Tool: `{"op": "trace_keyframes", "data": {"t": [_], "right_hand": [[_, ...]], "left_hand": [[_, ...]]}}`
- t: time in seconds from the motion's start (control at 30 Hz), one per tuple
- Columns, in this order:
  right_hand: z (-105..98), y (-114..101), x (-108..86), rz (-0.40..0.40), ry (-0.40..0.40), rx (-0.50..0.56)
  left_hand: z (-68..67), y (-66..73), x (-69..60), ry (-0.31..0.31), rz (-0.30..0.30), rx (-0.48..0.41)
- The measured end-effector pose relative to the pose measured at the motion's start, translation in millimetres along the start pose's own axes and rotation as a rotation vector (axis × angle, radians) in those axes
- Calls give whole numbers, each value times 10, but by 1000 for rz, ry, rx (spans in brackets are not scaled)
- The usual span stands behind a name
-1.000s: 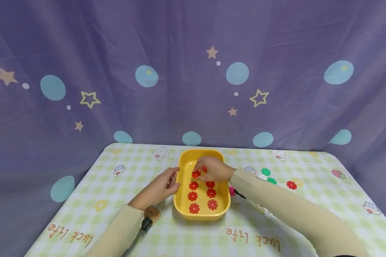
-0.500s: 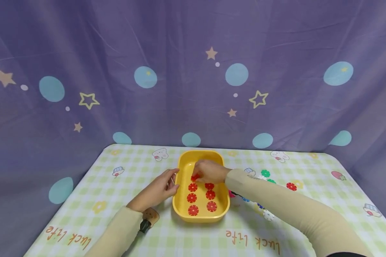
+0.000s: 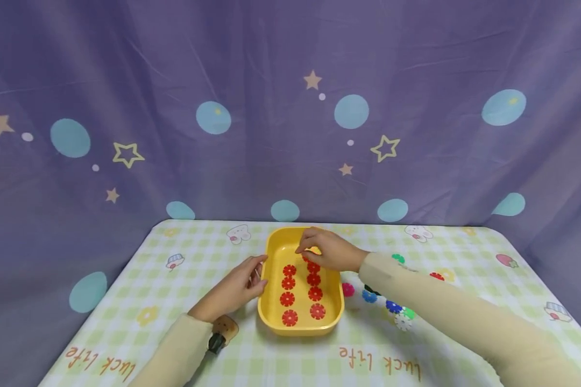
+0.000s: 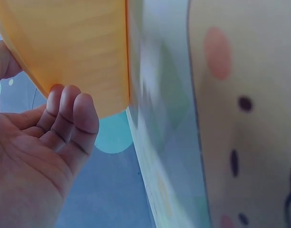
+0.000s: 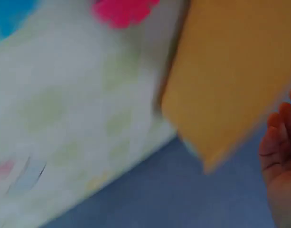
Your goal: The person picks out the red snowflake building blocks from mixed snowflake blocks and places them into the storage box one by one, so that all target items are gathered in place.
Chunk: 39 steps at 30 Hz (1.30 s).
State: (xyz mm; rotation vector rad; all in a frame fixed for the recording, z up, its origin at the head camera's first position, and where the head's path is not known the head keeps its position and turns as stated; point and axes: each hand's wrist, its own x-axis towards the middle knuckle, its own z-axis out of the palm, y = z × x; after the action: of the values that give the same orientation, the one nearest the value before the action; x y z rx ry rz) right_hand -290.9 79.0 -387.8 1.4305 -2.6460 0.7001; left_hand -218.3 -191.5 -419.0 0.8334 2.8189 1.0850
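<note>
A yellow plastic tray (image 3: 302, 330) lies on the table, with several red notched plastic discs (image 3: 287, 299) in two columns inside. At its left side my left hand (image 3: 232, 287) holds the rim; the left wrist view has the curled fingers (image 4: 86, 114) against the outer wall of the tray (image 4: 83, 52). Over the tray's far right part is my right hand (image 3: 331, 250), bent at the fingers, with nothing visible between them. It partly covers the upper discs of the right column. In the right wrist view, my right hand (image 5: 283, 152) shows only at the edge, above the tray wall.
Right of the tray lie loose discs: pink (image 3: 348, 289), light blue (image 3: 369, 296), dark blue (image 3: 394, 307), white (image 3: 403, 322), green (image 3: 398, 259) and red (image 3: 436, 277). My right sleeve (image 3: 445, 301) passes over some. A checked cloth (image 3: 193, 290) covers the table; a purple curtain (image 3: 271, 161) hangs behind.
My right hand has let go of a red disc at the top of the left column and risen to the right. My left hand stays at the tray.
</note>
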Motion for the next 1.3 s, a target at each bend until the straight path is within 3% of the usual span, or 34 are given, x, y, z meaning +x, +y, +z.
{"op": "trace_keyframes", "data": {"t": [0.1,0.2,0.47,0.63,0.9,1.3], "right_hand": [[-226,41,-283,1,58,-26],[-406,126,-646,64,69,-33],[-633,498,-1732,393,-25,0],[-617,746,-2188,543,13,1],[-475,963,-2403,647,85,-4],[-463,917,-2507,694,98,3]], "left_hand": [[4,-26,-35,12,-2,-5],[1,-47,-67,21,-7,-10],[5,-88,-83,38,-2,-10],[5,-85,-77,36,-12,-16],[14,-67,-39,27,-16,-38],[44,-66,9,46,26,-46]]}}
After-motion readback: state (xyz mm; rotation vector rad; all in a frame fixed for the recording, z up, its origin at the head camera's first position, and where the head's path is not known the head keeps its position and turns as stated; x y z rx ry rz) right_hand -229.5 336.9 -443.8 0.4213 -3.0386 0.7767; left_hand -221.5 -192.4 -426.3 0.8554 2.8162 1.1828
